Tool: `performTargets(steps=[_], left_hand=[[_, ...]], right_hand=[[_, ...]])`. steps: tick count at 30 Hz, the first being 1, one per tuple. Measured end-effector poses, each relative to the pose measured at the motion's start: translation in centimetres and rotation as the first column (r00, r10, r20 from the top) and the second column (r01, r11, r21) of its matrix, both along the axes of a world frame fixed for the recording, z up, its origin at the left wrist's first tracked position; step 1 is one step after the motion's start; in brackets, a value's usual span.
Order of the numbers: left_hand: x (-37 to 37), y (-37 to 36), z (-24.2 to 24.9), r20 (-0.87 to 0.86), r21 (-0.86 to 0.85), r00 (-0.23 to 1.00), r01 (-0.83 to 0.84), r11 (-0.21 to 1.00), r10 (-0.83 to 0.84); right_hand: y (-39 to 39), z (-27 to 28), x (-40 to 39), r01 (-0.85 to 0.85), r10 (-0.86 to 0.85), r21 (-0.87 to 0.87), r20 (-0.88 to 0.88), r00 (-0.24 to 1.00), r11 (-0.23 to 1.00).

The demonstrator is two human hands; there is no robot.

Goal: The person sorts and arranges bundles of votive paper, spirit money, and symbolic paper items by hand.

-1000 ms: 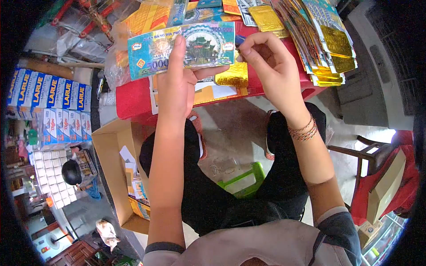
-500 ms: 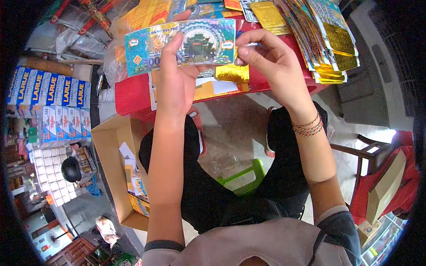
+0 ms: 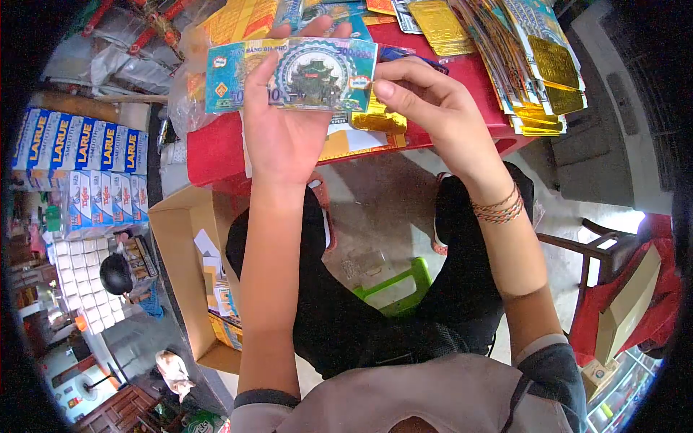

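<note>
Left hand [image 3: 285, 133] gripping banknote stack [image 3: 292, 74] across middle; right hand [image 3: 426, 108] pinching end. Paper looking light, floppy, slippery.

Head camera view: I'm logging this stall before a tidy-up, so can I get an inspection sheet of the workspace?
Surface: red table, mostly covered with paper goods.
Job's things: a blue-green printed note bundle showing a temple picture, held flat above the table.
Clutter: gold foil sheets, fanned stacks of printed paper with gold squares, a yellow printed bag.
Hands: left hand grips the bundle from below, thumb across its face; right hand pinches its right edge.
Cables: nothing seen.
Surroundings: open cardboard box on the floor, stacked LARUE cartons, green stool under the person, wooden chair.
</note>
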State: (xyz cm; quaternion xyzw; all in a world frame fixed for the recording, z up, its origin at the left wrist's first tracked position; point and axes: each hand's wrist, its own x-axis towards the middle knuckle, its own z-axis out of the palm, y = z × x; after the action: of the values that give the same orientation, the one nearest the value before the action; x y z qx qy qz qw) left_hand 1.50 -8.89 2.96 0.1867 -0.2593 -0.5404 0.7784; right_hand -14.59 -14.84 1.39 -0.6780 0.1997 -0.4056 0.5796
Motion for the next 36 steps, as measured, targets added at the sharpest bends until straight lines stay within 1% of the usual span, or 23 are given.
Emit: performTargets(steps=[1,3,5,7,9,11,13,15,19,20,22,25,27,29,31,32,34,36], left_hand=[[0.0,0.0,-0.1,-0.013,-0.011,0.999,0.032,0.999,-0.032],[-0.2,0.1,-0.2,-0.026,-0.011,0.999,0.044,0.999,-0.044],[-0.2,0.1,-0.2,-0.036,-0.013,0.998,0.053,0.999,-0.053],[0.0,0.1,-0.4,-0.157,-0.076,0.975,0.149,0.986,-0.16],[0.0,0.0,-0.7,-0.185,-0.072,0.969,0.154,0.986,-0.164],[0.1,0.0,-0.9,-0.214,-0.067,0.962,0.157,0.985,-0.168],[0.1,-0.1,-1.1,-0.28,-0.104,0.933,0.204,0.973,-0.225],[0.1,-0.2,-1.2,-0.293,-0.112,0.925,0.219,0.969,-0.243],[0.1,-0.2,-1.2,-0.323,-0.129,0.908,0.237,0.963,-0.267],[0.1,-0.2,-1.2,-0.324,-0.13,0.908,0.237,0.963,-0.267],[0.1,-0.2,-1.3,-0.403,-0.156,0.856,0.285,0.946,-0.324],[0.2,-0.1,-1.2,-0.441,-0.141,0.833,0.301,0.943,-0.332],[0.4,0.0,-0.9,-0.42,-0.142,0.851,0.282,0.949,-0.315],[0.6,0.0,-0.9,-0.398,-0.141,0.868,0.263,0.954,-0.298],[1.0,-0.1,-1.0,-0.307,-0.089,0.934,0.164,0.982,-0.184],[1.2,-0.1,-1.0,-0.307,-0.089,0.934,0.163,0.983,-0.182],[1.6,0.0,-1.1,-0.353,-0.112,0.906,0.206,0.972,-0.232],[1.7,0.0,-1.1,-0.34,-0.109,0.908,0.219,0.97,-0.243]], right_hand=[[-0.1,-0.1,0.0,0.001,-0.001,0.002,-0.002,1.0,1.0],[-0.2,-0.2,0.1,0.054,-0.055,-0.093,-0.003,0.999,0.994],[-0.2,-0.2,0.1,0.054,-0.053,-0.092,0.011,0.999,0.994],[0.0,-0.2,0.1,0.053,-0.05,-0.092,0.025,0.998,0.994],[0.2,-0.2,0.2,0.049,-0.046,-0.05,0.067,0.997,0.998],[0.2,-0.2,0.2,0.044,-0.041,-0.043,0.068,0.997,0.998],[0.2,-0.2,0.2,0.038,-0.036,-0.036,0.069,0.997,0.999],[0.2,-0.1,0.2,0.015,-0.014,-0.015,0.08,0.997,1.0],[0.4,-0.2,0.4,0.023,-0.022,-0.018,0.084,0.996,1.0],[0.4,-0.4,0.4,0.019,-0.02,0.013,0.099,0.995,1.0],[0.5,-0.4,0.5,0.014,-0.019,0.044,0.114,0.993,0.999],[0.6,-0.4,0.6,0.007,-0.015,0.057,0.137,0.99,0.998],[0.6,-0.4,0.7,0.023,-0.028,0.034,0.148,0.989,0.999],[0.6,-0.4,0.6,0.018,-0.026,0.05,0.152,0.988,0.999],[0.7,-0.3,0.7,0.012,-0.022,0.067,0.155,0.988,0.998],[0.8,-0.3,0.7,0.014,-0.023,0.062,0.149,0.989,0.998],[0.9,-0.3,0.7,0.016,-0.024,0.056,0.143,0.989,0.998],[1.0,-0.4,0.7,0.039,-0.037,-0.011,0.141,0.989,0.999]])
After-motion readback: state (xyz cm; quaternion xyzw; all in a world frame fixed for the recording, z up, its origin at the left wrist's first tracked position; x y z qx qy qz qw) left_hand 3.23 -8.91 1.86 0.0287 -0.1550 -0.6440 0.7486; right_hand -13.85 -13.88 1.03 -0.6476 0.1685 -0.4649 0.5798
